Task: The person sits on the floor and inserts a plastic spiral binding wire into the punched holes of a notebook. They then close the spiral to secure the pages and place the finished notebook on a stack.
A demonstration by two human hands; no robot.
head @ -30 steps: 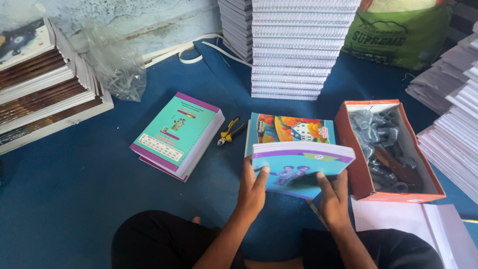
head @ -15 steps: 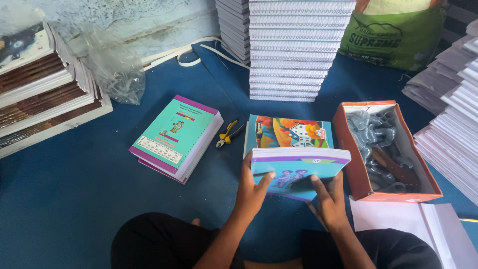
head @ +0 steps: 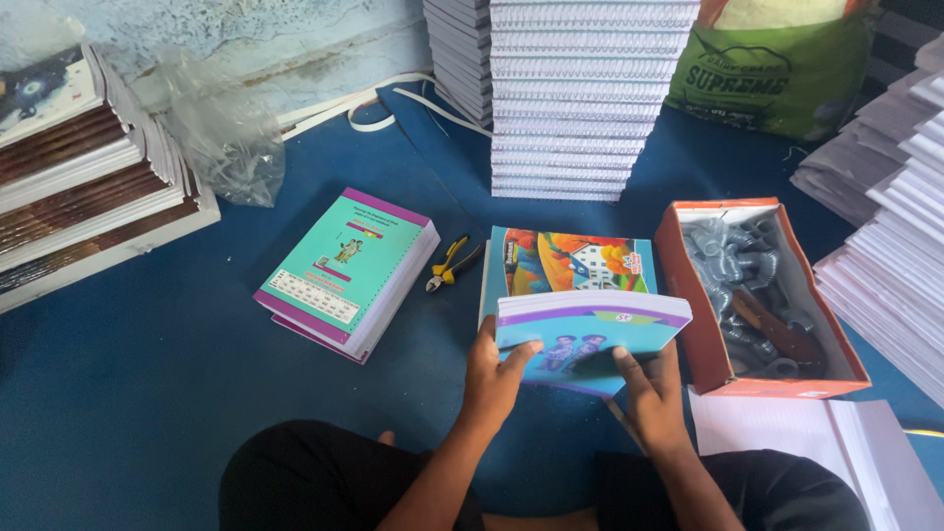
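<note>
Both hands hold a thin stack of blue-covered notebooks, tilted up off the blue floor. My left hand grips its left lower edge, thumb on the cover. My right hand grips the lower right part. Right behind it lies a notebook with a colourful house picture. A teal and purple stack of notebooks sits to the left. Small yellow-handled pliers lie between the two.
An orange box of grey spiral bindings stands at the right. A tall pile of white spiral-bound pads is at the back, a green sack behind. Book stacks flank left and right. White sheets lie near my right knee.
The held stack has dropped slightly and tilted more toward me. Both hands have shifted their grip along its lower edge.
</note>
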